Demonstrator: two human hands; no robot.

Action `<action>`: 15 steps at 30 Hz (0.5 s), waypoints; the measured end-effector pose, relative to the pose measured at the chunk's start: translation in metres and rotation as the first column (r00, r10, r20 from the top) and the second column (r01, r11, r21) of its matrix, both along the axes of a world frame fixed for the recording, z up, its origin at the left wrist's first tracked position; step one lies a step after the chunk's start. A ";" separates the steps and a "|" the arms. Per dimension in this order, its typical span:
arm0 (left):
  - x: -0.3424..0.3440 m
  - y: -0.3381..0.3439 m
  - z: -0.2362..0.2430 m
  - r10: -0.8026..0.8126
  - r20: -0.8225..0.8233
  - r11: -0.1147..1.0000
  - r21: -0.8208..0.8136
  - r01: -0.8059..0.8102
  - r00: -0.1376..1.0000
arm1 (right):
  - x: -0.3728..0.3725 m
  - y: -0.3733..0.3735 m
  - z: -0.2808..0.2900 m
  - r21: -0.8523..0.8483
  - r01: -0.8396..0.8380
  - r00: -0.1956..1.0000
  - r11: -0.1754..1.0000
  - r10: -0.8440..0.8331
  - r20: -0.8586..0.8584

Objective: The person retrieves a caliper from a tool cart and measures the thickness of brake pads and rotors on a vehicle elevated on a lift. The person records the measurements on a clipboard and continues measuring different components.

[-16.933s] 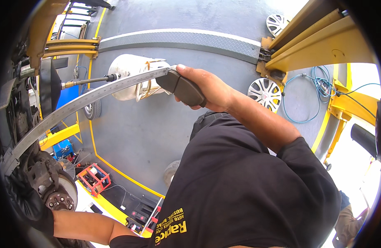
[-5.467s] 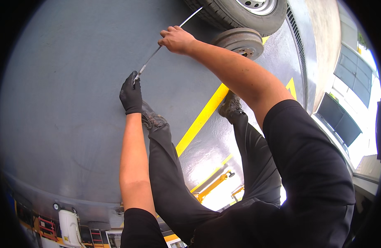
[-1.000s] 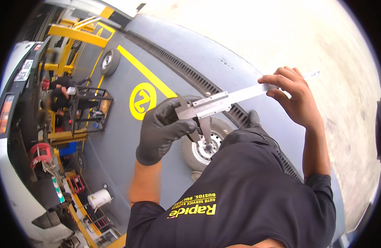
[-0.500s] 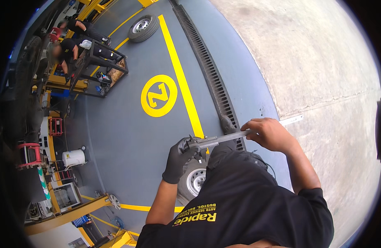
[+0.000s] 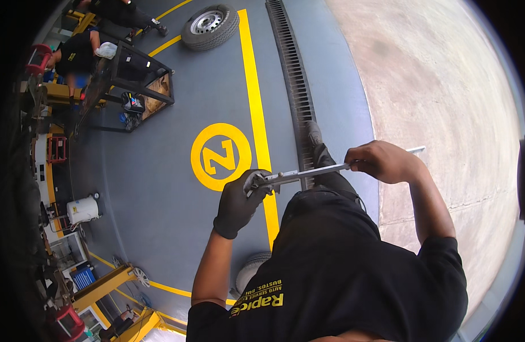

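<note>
A long metal vernier caliper (image 5: 320,171) spans the space in front of my body, its far end sticking out past my right hand. My left hand (image 5: 237,199), in a dark glove, is closed around the jaw end; the glove partly hides the jaws. Something greyish shows at its fingers, too unclear to tell apart from the glove. Bare and closed, my right hand (image 5: 383,161) grips the caliper's beam with thumb and fingers.
A slotted drain grate (image 5: 291,62) runs along the floor, with my boot (image 5: 314,133) over it. A wheel (image 5: 211,25) lies ahead; another tyre (image 5: 252,271) is by my left side. A black metal cart (image 5: 140,80), a co-worker (image 5: 74,54) and a white tank (image 5: 83,210) are at left.
My view has shifted forward over the floor, and the tyre beside me is now mostly hidden. A boot has stepped ahead. Both hands keep hold of the caliper.
</note>
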State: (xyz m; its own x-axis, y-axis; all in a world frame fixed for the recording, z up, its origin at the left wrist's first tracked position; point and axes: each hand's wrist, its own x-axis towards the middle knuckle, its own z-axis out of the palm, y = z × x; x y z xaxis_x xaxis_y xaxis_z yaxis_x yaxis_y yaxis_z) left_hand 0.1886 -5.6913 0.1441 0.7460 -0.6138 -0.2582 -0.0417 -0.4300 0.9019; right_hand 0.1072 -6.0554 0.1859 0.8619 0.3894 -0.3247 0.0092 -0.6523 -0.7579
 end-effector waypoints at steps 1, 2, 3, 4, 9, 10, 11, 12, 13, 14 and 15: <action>0.033 -0.013 -0.011 0.022 0.045 1.000 0.008 -0.023 0.999 | 0.051 -0.014 -0.002 -0.033 -0.033 0.999 0.999 0.033 0.000; 0.062 -0.024 -0.017 0.081 0.002 0.993 0.080 -0.081 0.997 | 0.103 -0.025 -0.006 -0.091 -0.083 0.997 0.992 0.083 0.002; 0.092 -0.034 -0.033 0.161 0.003 0.986 0.039 -0.162 0.987 | 0.155 -0.034 -0.011 -0.156 -0.123 0.992 0.980 0.123 -0.007; 0.120 -0.041 -0.049 0.246 0.003 0.969 0.000 -0.246 0.969 | 0.213 -0.038 -0.012 -0.220 -0.170 0.985 0.960 0.172 -0.014; 0.232 -0.047 -0.131 0.471 0.196 0.881 -0.063 -0.468 0.860 | 0.448 -0.015 -0.057 -0.379 -0.465 0.885 0.800 0.423 -0.195; 0.259 -0.051 -0.151 0.519 0.213 0.854 -0.077 -0.515 0.828 | 0.497 -0.006 -0.068 -0.382 -0.525 0.851 0.761 0.451 -0.270; 0.288 -0.052 -0.171 0.543 0.231 0.837 -0.073 -0.542 0.807 | 0.540 0.002 -0.083 -0.398 -0.561 0.828 0.726 0.492 -0.270; 0.317 -0.052 -0.193 0.570 0.245 0.817 -0.071 -0.572 0.784 | 0.584 0.013 -0.100 -0.414 -0.600 0.800 0.685 0.534 -0.276; 0.347 -0.053 -0.213 0.595 0.257 0.797 -0.068 -0.600 0.761 | 0.625 0.023 -0.114 -0.429 -0.636 0.769 0.642 0.572 -0.284; 0.382 -0.056 -0.228 0.655 0.226 0.752 -0.105 -0.651 0.721 | 0.667 0.035 -0.129 -0.426 -0.669 0.743 0.609 0.574 -0.345; 0.413 -0.054 -0.248 0.711 0.145 0.704 -0.142 -0.696 0.688 | 0.706 0.047 -0.153 -0.424 -0.702 0.711 0.572 0.589 -0.383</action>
